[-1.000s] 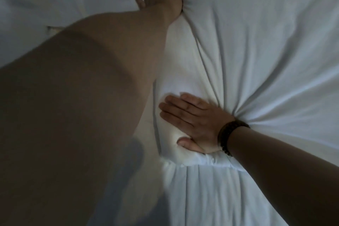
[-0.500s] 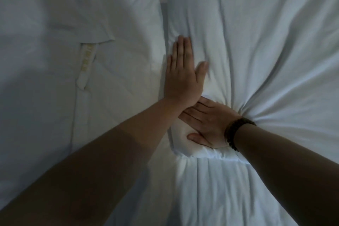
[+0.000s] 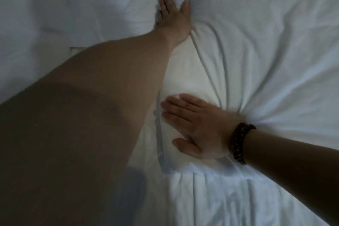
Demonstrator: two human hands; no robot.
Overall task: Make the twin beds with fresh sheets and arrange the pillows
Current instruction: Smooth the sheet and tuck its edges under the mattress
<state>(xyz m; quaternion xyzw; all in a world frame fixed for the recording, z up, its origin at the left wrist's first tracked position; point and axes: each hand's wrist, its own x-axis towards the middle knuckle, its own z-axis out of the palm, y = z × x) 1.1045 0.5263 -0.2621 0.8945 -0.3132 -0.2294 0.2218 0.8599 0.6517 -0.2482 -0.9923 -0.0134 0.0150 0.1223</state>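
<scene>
Pillow: white, in its case, lying on the bed; it fills the right half of the view and runs out of frame at the right and top

Pillow's left edge: runs from the near corner straight away from the person; the full long axis cannot be told, since the far side is cut off

Right grip: open, palm flat and fingers straight, pressing down on the pillow's near left corner; creases fan out from where the wrist sinks in

Left grip: open, arm stretched far out, fingers straight and pushed into the fold at the far end of that same edge, fingertips partly buried in cloth, thumb spread against the pillow

Relation that matters: both grips sit on one line, the left edge, with the pillow's bulk to their right; the right one is nearer the near corner, the left one nearer the far corner

Step, as a judgement: squaring and smoothing that edge, probably settling the filling inside the case

Next move, as a judgement: a sweep or push along the edge line, the near corner pinned meanwhile

Bracelet: dark beads on the right wrist

Sheet: white, rumpled, to the left of the pillow and under the left arm; more white bedding lies in front of the near edge
</scene>
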